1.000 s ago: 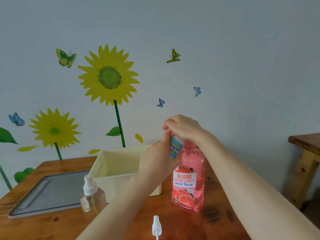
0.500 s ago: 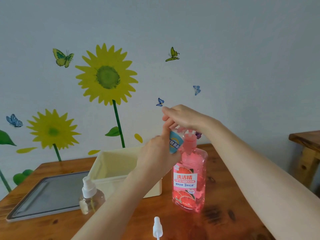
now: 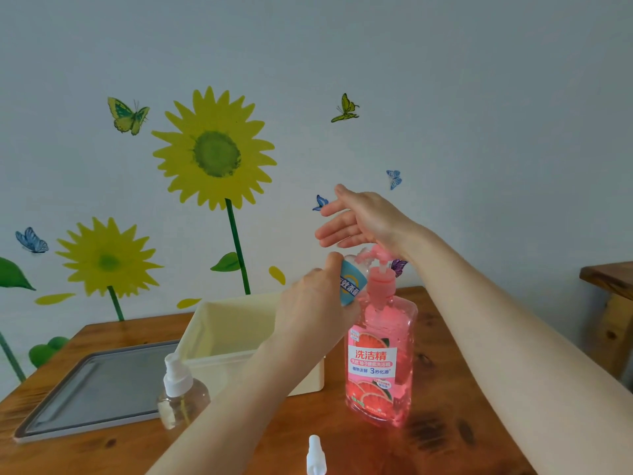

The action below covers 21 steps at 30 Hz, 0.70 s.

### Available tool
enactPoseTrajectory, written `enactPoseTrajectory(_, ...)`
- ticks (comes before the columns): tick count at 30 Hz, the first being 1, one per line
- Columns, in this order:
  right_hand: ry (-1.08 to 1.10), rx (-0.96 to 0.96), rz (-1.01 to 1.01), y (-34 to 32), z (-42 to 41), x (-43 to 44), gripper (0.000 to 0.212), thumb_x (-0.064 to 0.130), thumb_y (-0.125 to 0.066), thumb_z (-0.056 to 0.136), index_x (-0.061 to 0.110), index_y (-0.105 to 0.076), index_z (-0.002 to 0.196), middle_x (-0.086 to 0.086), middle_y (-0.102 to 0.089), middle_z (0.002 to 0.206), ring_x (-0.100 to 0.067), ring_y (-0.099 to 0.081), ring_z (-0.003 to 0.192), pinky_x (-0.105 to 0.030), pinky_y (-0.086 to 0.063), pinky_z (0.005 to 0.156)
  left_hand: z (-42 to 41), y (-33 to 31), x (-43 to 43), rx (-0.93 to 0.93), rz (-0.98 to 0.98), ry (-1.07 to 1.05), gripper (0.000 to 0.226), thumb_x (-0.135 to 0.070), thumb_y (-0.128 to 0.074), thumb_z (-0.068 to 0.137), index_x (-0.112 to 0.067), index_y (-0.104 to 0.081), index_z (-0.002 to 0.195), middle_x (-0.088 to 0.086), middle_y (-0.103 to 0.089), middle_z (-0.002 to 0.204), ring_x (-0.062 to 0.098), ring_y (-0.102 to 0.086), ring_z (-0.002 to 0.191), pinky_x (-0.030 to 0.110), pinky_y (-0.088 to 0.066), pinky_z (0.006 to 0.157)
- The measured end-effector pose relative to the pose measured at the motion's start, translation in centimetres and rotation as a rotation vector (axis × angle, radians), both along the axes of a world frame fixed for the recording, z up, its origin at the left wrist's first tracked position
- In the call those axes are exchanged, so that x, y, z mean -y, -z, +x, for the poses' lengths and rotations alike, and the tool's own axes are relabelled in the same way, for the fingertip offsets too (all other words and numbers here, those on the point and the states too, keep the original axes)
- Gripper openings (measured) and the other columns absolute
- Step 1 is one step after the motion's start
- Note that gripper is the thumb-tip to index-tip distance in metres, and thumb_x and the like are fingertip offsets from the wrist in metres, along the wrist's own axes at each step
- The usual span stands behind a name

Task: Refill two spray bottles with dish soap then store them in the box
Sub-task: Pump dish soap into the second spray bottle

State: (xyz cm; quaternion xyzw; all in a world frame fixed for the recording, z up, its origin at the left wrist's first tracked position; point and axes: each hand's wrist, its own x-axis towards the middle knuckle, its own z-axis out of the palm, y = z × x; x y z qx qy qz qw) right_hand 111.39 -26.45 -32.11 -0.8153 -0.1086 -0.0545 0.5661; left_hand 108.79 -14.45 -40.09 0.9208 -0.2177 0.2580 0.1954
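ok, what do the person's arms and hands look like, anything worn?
Left forearm and right forearm are bare to the frame edge, no sleeves in view. Left hand and right hand show no gloves, rings, watch or bands.

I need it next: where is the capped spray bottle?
Head view, left of centre: the capped spray bottle stands at the near left corner of the cream box, beside the grey tray.

"洗洁精" and "3秒化油" on the pink dish soap bottle (image 3: 381, 366); "效杀菌" on the small bottle (image 3: 350, 286), blue label.
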Motion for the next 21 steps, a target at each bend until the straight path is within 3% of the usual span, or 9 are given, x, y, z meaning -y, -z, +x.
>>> enactPoseTrajectory(7,0.048,0.049,-0.069,1.8,-0.3,-0.5,0.031,0.017,-0.033,0.092,0.003,-0.060,0.095,-0.010,-0.071,0.074,-0.024,-0.068,0.069,-0.030,-0.045,0.065,-0.1,1.4,0.2,0.002,-0.034,0.010,0.050,-0.054,-0.048,0.087,-0.026,-0.031,0.125,-0.001,-0.063,0.098,0.021,-0.064,0.086,0.033,-0.053,0.070)
enactPoseTrajectory(16,0.076,0.021,-0.241,0.4,-0.6,-1.2,0.029,0.021,-0.036,0.093,0.006,-0.059,0.103,-0.011,-0.070,0.083,-0.021,-0.064,0.077,-0.026,-0.045,0.060,-0.1,-0.2,-0.2,0.003,-0.022,0.018,0.057,-0.043,-0.055,0.087,-0.025,-0.028,0.134,0.001,-0.062,0.104,0.023,-0.061,0.092,0.027,-0.042,0.065)
enactPoseTrajectory(21,0.076,0.026,-0.222,1.8,-0.6,-1.2,0.030,0.020,-0.036,0.092,0.007,-0.059,0.105,-0.005,-0.069,0.073,-0.016,-0.064,0.068,-0.027,-0.044,0.063,-0.7,1.2,0.0,-0.067,-0.076,0.016,0.051,-0.044,-0.053,0.086,-0.024,-0.031,0.128,0.000,-0.064,0.097,0.023,-0.064,0.087,0.035,-0.054,0.072)
